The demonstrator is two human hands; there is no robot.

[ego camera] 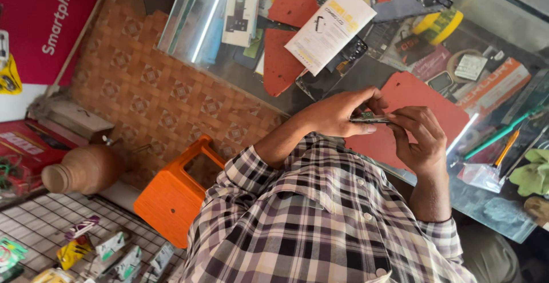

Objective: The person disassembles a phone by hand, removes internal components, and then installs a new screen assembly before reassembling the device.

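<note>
Head view, tilted hard. Both hands meet over the glass bench at about 2 o'clock from frame centre. Left hand [343,111] and right hand [420,137] each pinch one end of a small flat phone part [370,118], dark with a green edge, held level between the fingertips and clear of the bench. Looks like a circuit board or frame piece; too small to tell which. Both hands are closed around it, no tool in either.

Step in hand, my read: inspecting or working the part by fingers, mid-disassembly or fit. Next move likely needs steady two-point support and a fine tool; a green tool [503,131] and an orange tool [506,147] lie at 3 o'clock of the hands, near but untouched.

Surface: glass bench [492,211] with a red mat [412,97] under the hands, a second red mat [289,25] at 11 o'clock, a white box [330,26] on it, a tape roll [437,25] at 1 o'clock, and a green cloth [532,174] at 4 o'clock. Clutter risk for small parts.

Room: patterned tile floor [148,82], orange stool [174,194] at 8 o'clock, clay pot [83,169] at 9 o'clock, wire rack [46,226] with packets beyond.
</note>
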